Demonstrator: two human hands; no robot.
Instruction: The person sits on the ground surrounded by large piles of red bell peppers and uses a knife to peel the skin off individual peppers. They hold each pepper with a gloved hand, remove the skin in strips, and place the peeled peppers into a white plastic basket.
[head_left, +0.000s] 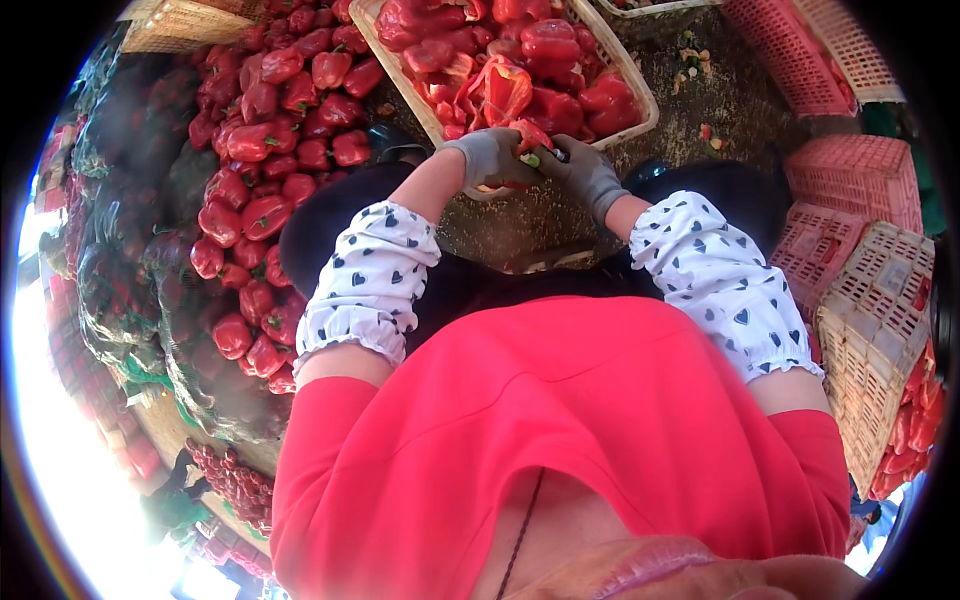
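Note:
My left hand (499, 159), in a grey glove, holds a red bell pepper piece (531, 137) with a green stem (530, 160) at its lower side. From the other side my right hand (583, 169), also gloved, closes on a small dark tool (559, 154) whose tip is against the pepper; its exact kind is hidden by the fingers. Both hands are over the near rim of a cream plastic crate (645, 124). Cut red pepper pieces (551, 45) fill the crate, and an opened half (504, 90) lies just beyond my hands.
Whole red bell peppers (262, 142) are heaped at the left, beside dark mesh sacks (120, 300). Pink crates (855, 176) and a cream crate (862, 330) stand at the right. Pepper scraps (694, 64) lie on the wet floor (675, 112).

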